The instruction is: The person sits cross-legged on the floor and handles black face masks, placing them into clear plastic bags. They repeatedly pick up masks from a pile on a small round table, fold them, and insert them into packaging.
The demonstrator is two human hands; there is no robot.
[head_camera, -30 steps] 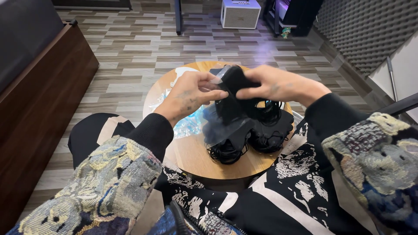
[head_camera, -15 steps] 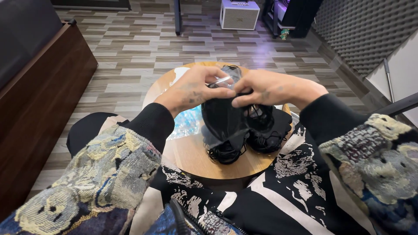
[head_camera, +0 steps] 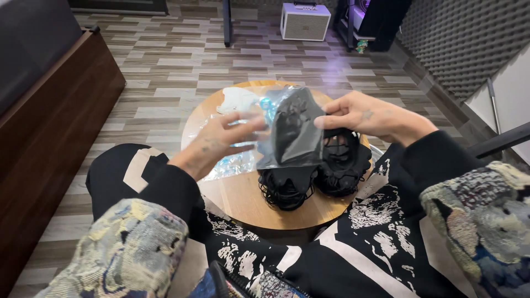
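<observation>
bagged black mask [head_camera: 292,132] pinched between left hand [head_camera: 218,142], right hand [head_camera: 370,116]

round wooden table [head_camera: 237,201], light top, sits on striped plank floor [head_camera: 165,72]. two heaps of black masks [head_camera: 287,187] lie below the right fingertips; clear crinkled plastic bags [head_camera: 234,163] lie under and past the left fingers

Even, bright indoor light (left hand [head_camera: 221,140] motion-blurred)
</observation>
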